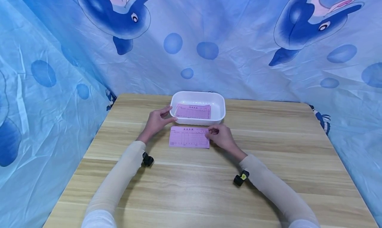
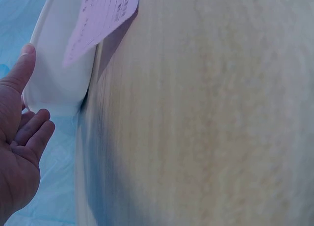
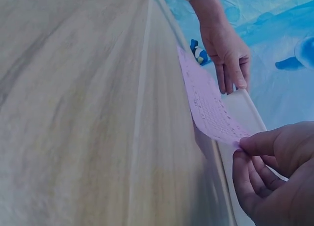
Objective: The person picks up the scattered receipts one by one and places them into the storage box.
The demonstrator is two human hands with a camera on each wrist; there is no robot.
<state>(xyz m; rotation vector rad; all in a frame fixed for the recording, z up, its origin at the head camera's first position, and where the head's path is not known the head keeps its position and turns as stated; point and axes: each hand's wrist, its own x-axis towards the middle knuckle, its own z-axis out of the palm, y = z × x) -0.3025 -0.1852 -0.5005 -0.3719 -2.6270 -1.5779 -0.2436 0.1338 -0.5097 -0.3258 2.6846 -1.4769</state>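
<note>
A pink printed form [image 1: 189, 137] is pinched at its right edge between the thumb and fingertips of my right hand [image 1: 221, 136]. In the right wrist view the sheet [image 3: 208, 105] bends and hangs from that pinch, raised above the tabletop. Just beyond it stands a white plastic tray [image 1: 197, 121], and inside lie other pink slips [image 1: 194, 112]. At the tray's left end, my left hand [image 1: 156, 120] holds the corner, thumb on the near side and fingers along the left side. The left wrist view shows the thumb [image 2: 24, 64] at the rim.
The wooden table [image 1: 191, 188] stretches out on both sides and toward me. Behind the tray, close to the table's far edge, hangs a blue curtain [image 1: 244, 72] printed with dolphins, which also covers the left side.
</note>
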